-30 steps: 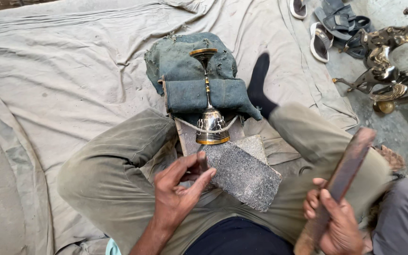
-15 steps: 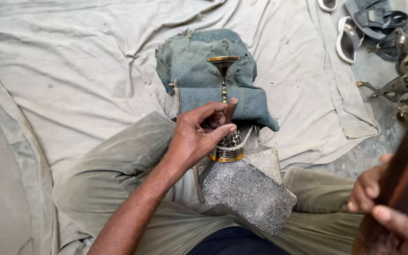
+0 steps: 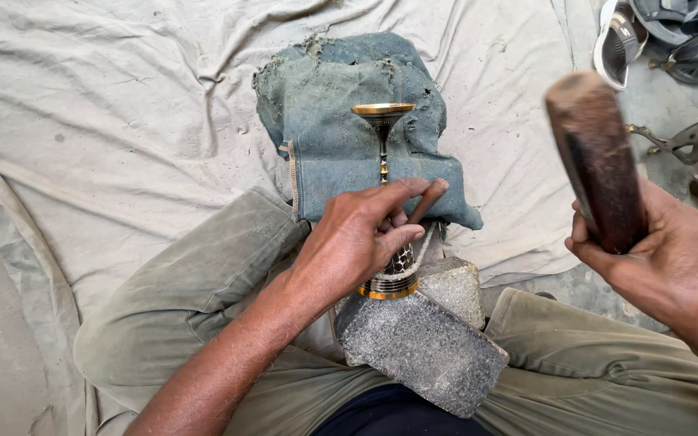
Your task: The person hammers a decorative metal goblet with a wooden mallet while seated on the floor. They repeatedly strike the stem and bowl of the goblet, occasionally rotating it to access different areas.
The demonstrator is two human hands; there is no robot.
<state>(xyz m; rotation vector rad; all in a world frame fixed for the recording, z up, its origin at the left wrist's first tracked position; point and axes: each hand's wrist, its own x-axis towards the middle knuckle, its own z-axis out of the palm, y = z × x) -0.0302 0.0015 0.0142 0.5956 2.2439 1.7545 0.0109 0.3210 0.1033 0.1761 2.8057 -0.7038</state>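
Brass goblet point(image 3: 383, 153) lies across the stone block point(image 3: 422, 347) and folded denim point(image 3: 341, 145); your left hand point(image 3: 357, 242) clasps its bowl with a thin tool, your right hand point(image 3: 656, 258) grips a raised wooden mallet point(image 3: 599, 161).

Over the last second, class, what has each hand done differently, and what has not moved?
The left hand rose from the grey stone block and closed around the brass goblet's lower body, a thin rod between its fingers. The right hand lifted the dark wooden mallet from beside the knee to upright. The goblet, block and folded blue cloth stayed put.
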